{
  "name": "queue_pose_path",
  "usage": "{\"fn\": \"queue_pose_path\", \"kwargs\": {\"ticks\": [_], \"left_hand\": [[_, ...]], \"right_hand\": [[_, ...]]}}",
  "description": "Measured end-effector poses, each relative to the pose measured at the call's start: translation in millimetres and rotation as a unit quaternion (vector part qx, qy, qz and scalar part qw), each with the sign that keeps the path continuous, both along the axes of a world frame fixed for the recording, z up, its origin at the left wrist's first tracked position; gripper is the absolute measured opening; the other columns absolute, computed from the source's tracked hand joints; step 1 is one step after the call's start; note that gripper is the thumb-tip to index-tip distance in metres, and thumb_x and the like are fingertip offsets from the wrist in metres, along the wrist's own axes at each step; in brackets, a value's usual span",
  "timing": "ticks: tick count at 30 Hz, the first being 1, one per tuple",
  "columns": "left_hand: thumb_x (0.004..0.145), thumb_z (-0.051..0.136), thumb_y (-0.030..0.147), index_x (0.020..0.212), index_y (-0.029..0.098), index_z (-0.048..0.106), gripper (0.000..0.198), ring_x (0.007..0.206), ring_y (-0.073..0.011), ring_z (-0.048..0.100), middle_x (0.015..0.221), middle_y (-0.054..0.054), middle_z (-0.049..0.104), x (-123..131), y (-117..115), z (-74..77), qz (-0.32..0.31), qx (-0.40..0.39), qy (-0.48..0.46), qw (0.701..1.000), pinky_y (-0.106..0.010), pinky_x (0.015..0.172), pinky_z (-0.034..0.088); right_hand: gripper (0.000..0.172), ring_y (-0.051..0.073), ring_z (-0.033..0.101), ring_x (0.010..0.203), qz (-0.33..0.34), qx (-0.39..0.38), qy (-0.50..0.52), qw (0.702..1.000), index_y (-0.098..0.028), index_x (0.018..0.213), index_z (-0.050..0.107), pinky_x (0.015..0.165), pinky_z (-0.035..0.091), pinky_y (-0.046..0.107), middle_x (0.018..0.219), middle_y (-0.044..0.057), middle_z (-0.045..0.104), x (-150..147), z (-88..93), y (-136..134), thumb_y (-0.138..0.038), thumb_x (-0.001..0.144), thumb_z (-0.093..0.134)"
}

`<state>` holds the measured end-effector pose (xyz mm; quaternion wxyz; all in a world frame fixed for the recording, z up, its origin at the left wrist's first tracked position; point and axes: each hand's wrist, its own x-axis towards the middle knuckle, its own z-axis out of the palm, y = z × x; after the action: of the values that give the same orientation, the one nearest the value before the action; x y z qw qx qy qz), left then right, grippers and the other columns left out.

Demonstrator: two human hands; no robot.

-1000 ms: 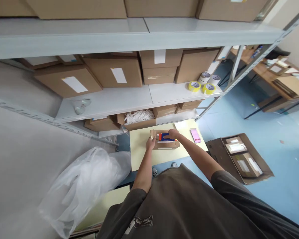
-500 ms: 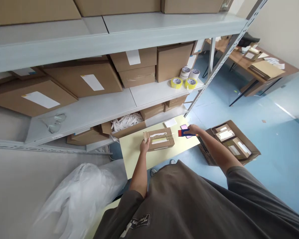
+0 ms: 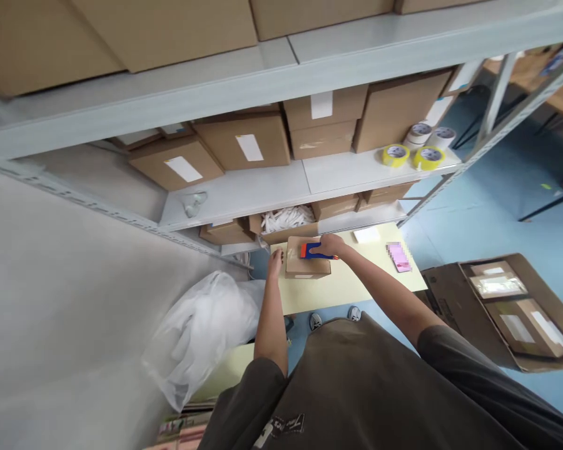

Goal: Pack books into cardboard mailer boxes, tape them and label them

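The right hand (image 3: 331, 244) grips a blue-and-orange tool (image 3: 319, 255) over a brown cardboard box (image 3: 308, 267) on a pale yellow table (image 3: 354, 284). The left hand (image 3: 275, 262) is just beside the box; I can't tell if it's open or closed.

The pale yellow table (image 3: 351, 289) bears a cardboard box (image 3: 308, 269), a flat white item (image 3: 366, 235) and a pink-screened phone (image 3: 398, 257).
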<state>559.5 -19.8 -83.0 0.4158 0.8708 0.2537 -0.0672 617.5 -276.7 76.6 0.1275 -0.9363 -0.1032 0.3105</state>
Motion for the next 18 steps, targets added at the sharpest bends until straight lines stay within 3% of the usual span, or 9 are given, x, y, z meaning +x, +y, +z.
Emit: {"fn": "queue_pose_path", "kwargs": {"ticks": [4, 7, 10, 15, 18], "left_hand": [[0.107, 0.049, 0.065, 0.136, 0.017, 0.071, 0.061, 0.125, -0.0328, 0.072, 0.131, -0.017, 0.078, -8, -17, 15.5, -0.025, -0.040, -0.005, 0.999, -0.040, 0.105, 0.053], [0.109, 0.046, 0.061, 0.138, 0.017, 0.068, 0.057, 0.130, -0.0334, 0.069, 0.135, -0.019, 0.075, -12, -38, 21.2, -0.027, -0.016, 0.028, 0.999, -0.040, 0.106, 0.051], [0.110, 0.044, 0.058, 0.138, 0.018, 0.067, 0.054, 0.130, -0.0329, 0.069, 0.135, -0.020, 0.075, -12, -53, 21.8, -0.037, 0.014, 0.042, 0.998, -0.038, 0.105, 0.050], [0.111, 0.041, 0.054, 0.137, 0.016, 0.066, 0.052, 0.131, -0.0341, 0.067, 0.136, -0.021, 0.074, -8, -60, 19.0, -0.056, 0.041, 0.036, 0.997, -0.038, 0.105, 0.050], [0.111, 0.041, 0.054, 0.135, 0.019, 0.067, 0.050, 0.130, -0.0334, 0.068, 0.135, -0.018, 0.075, -4, -65, 18.6, -0.073, 0.035, 0.023, 0.996, -0.038, 0.105, 0.051]], "right_hand": [[0.062, 0.035, 0.075, 0.109, 0.033, -0.009, -0.015, 0.999, -0.015, 0.123, 0.079, 0.084, 0.055, 0.034, 0.118, 0.018, 0.080, -2, 5.4, 40, -0.067, 0.088, 0.075], [0.065, 0.035, 0.075, 0.110, 0.044, -0.013, -0.020, 0.999, -0.014, 0.122, 0.079, 0.084, 0.054, 0.034, 0.119, 0.019, 0.079, -2, 0.4, 27, -0.069, 0.087, 0.075], [0.064, 0.034, 0.075, 0.106, 0.045, -0.025, -0.019, 0.998, -0.016, 0.113, 0.081, 0.081, 0.053, 0.032, 0.113, 0.018, 0.080, 4, -7.2, -30, -0.073, 0.085, 0.076], [0.058, 0.032, 0.075, 0.095, -0.041, -0.105, -0.027, 0.993, -0.016, 0.088, 0.080, 0.074, 0.051, 0.032, 0.090, 0.018, 0.078, 3, -15.5, -168, -0.073, 0.086, 0.076], [0.056, 0.033, 0.074, 0.100, -0.082, -0.131, -0.037, 0.987, -0.014, 0.087, 0.078, 0.075, 0.052, 0.031, 0.092, 0.020, 0.077, -6, -24.6, -210, -0.070, 0.084, 0.080]]}}
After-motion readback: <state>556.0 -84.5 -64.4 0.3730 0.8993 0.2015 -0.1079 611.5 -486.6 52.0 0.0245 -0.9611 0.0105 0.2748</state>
